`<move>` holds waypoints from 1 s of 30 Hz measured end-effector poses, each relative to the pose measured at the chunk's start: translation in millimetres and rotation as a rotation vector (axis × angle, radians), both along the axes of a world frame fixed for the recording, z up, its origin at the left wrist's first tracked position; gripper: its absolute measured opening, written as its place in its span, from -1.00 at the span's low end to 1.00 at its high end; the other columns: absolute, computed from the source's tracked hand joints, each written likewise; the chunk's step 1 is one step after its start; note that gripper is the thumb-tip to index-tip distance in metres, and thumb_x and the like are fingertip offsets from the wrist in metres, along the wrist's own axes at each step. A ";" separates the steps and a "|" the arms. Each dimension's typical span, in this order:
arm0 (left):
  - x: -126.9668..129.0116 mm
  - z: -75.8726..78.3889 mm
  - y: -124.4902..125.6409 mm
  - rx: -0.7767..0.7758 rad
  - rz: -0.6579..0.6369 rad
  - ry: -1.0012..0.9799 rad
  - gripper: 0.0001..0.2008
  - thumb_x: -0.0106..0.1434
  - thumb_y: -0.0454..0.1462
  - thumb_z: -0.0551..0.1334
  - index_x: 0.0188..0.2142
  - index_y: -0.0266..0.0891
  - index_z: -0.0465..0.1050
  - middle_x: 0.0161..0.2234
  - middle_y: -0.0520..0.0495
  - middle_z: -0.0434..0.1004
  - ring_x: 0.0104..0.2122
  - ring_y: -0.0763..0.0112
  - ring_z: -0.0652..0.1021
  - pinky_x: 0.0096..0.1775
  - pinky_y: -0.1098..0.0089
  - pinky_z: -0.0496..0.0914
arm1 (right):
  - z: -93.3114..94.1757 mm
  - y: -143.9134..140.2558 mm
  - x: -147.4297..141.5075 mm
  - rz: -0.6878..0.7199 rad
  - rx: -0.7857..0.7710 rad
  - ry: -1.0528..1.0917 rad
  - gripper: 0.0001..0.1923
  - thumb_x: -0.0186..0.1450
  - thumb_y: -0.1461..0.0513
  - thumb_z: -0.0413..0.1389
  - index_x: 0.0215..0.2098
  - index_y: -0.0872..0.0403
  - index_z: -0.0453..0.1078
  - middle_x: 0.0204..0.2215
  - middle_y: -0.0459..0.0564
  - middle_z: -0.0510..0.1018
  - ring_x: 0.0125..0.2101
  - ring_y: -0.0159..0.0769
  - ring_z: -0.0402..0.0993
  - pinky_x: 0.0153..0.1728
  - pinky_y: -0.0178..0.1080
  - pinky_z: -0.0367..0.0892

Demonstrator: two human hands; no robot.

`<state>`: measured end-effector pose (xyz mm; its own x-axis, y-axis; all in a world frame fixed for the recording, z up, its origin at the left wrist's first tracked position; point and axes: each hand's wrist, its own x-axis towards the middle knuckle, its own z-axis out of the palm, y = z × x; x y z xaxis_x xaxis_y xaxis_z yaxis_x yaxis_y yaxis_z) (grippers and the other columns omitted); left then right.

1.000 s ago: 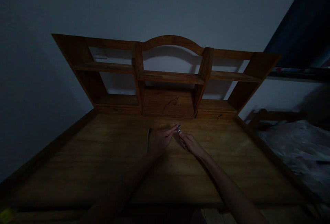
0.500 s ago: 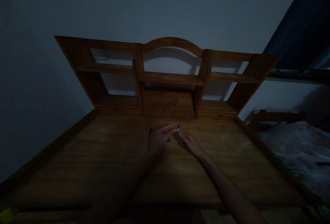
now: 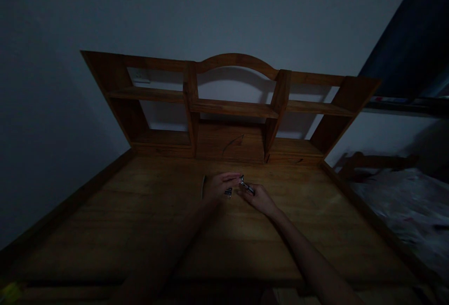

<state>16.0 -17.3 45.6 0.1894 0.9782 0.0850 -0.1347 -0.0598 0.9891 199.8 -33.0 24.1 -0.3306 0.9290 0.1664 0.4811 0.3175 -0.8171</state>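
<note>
In the dim head view, my right hand (image 3: pixel 260 199) is closed round a small dark tool with shiny metal parts (image 3: pixel 247 187); its exact kind is too dark to tell. The tool's metal end points up and left, to the fingertips of my left hand (image 3: pixel 221 184), which pinch at it. Small shiny pieces (image 3: pixel 228 192) show just below my left hand, partly covered by it. Left of that hand a thin pale edge (image 3: pixel 203 186) of some flat thing shows; the rest is hidden behind the hand. Both hands are over the wooden desk top (image 3: pixel 140 211).
A wooden shelf unit (image 3: pixel 233 107) with several compartments stands along the desk's back, against the wall. Raised wooden edges (image 3: pixel 368 211) border the desk top. To the right lies a heap of clear plastic sheeting (image 3: pixel 403 197). A yellow thing (image 3: pixel 11 292) shows at the bottom left.
My right hand has shifted slightly and turned, so more of the dark tool shows between the hands. More of the shiny pieces below my left hand is visible. The view has shifted slightly.
</note>
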 end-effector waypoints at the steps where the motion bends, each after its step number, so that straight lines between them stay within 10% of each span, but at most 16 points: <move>1: 0.2 -0.5 0.3 -0.008 -0.003 -0.002 -0.54 -0.08 -0.08 0.42 -0.19 -0.23 0.55 -0.15 -0.17 0.60 -0.16 0.23 0.57 -0.04 0.23 0.39 | 1.6 -0.7 -0.2 -0.010 0.035 -0.019 -0.60 0.23 -0.05 0.05 -0.45 0.13 0.37 -0.58 -0.16 0.27 -0.55 -0.42 0.12 -0.50 -0.37 0.06; 30: 3.0 0.4 -5.9 -0.108 -0.018 -0.286 -0.60 0.18 -0.06 0.23 -0.12 -0.32 0.50 -0.03 -0.29 0.51 -0.02 0.15 0.51 0.07 0.18 0.33 | 5.7 -0.6 0.9 -0.074 0.073 -0.029 -0.54 0.24 -0.02 -0.01 -0.66 0.08 0.12 -0.68 -0.14 0.14 -0.63 -0.45 0.01 -0.63 -0.35 -0.12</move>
<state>19.1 -23.2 46.0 0.1903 0.9812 0.0332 -0.4089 0.0485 0.9113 200.7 -33.5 29.9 -0.2671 0.9368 0.2259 0.5287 0.3385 -0.7784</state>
